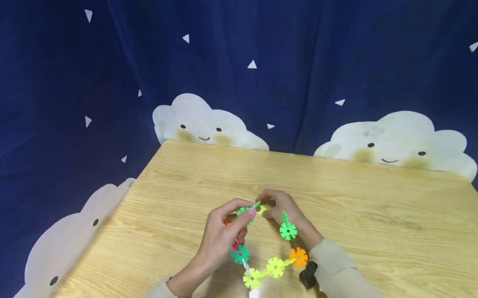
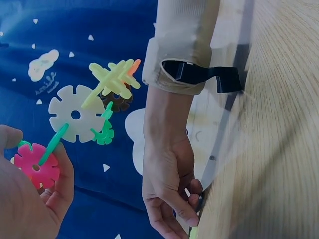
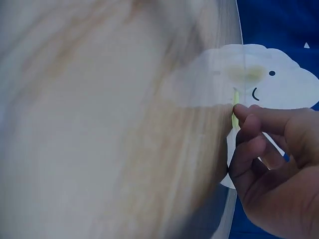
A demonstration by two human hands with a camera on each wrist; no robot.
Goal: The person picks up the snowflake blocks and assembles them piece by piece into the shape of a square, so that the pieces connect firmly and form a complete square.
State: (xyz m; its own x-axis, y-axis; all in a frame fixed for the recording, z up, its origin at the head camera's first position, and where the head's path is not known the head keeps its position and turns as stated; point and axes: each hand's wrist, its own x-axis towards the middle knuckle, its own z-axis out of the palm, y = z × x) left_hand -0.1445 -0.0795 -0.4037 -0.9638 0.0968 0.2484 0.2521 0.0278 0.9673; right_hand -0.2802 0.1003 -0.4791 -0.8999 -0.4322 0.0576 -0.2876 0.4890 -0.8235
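A chain of notched plastic discs, slotted together in a loose curve, hangs over the table. In the head view it runs from a green disc (image 1: 288, 230) through an orange disc (image 1: 298, 257) and yellow discs (image 1: 252, 278) to a teal disc (image 1: 240, 254). My left hand (image 1: 218, 231) grips the chain's other end, near a green disc (image 1: 242, 212); the left wrist view shows a pink disc (image 2: 36, 169) against its fingers. Between thumb and fingertips, my right hand (image 1: 281, 208) pinches a yellow disc (image 3: 236, 112), close to the left hand's fingertips.
The wooden table (image 1: 394, 224) extends to both sides and behind the hands. A dark blue curtain (image 1: 257, 28) with white triangles and cloud shapes (image 1: 403, 137) hangs at its back and left. Black wrist cameras (image 1: 308, 275) sit at both cuffs.
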